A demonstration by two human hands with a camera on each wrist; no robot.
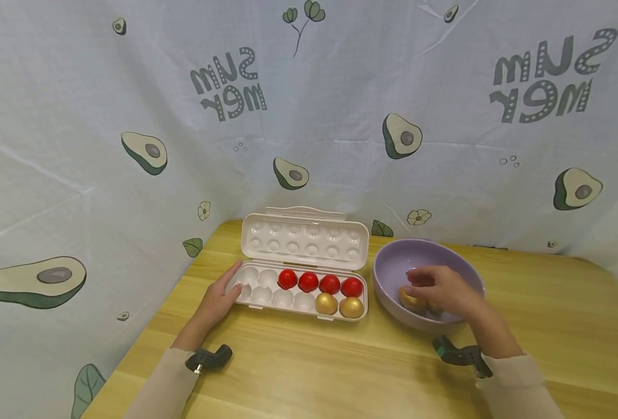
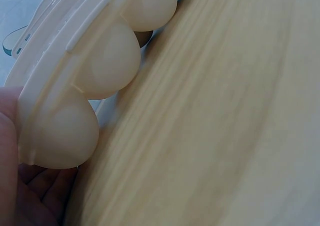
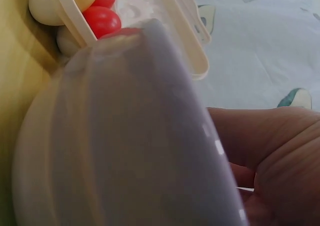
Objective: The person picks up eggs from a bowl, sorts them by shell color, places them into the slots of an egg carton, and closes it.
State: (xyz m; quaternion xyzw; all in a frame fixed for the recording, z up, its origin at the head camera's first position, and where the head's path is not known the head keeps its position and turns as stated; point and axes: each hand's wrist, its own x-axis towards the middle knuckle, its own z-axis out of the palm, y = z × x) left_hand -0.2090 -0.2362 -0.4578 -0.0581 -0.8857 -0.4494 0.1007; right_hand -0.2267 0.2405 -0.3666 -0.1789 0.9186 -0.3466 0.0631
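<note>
A white plastic egg box (image 1: pixel 283 298) lies with its lid (image 1: pixel 305 240) raised at the back. Several red eggs (image 1: pixel 308 281) fill the right part of its back row, and two gold eggs (image 1: pixel 351 307) occupy the right end of the front row. My left hand (image 1: pixel 218 301) grips the box's left end, thumb on one side and fingers around the other. To the right, a purple bowl (image 1: pixel 393 265) contains gold eggs (image 1: pixel 412 299). My right hand (image 1: pixel 447 289) is over the bowl, fingers loosely bent above the eggs; the bowl's wall (image 3: pixel 130 126) partly hides them in the right wrist view.
Box and bowl stand side by side on a wooden table (image 1: pixel 309 366), near its back edge. A white curtain (image 1: pixel 340 87) printed with avocados hangs close behind and along the left side. Dark camera mounts (image 1: pixel 209 357) are strapped to both wrists.
</note>
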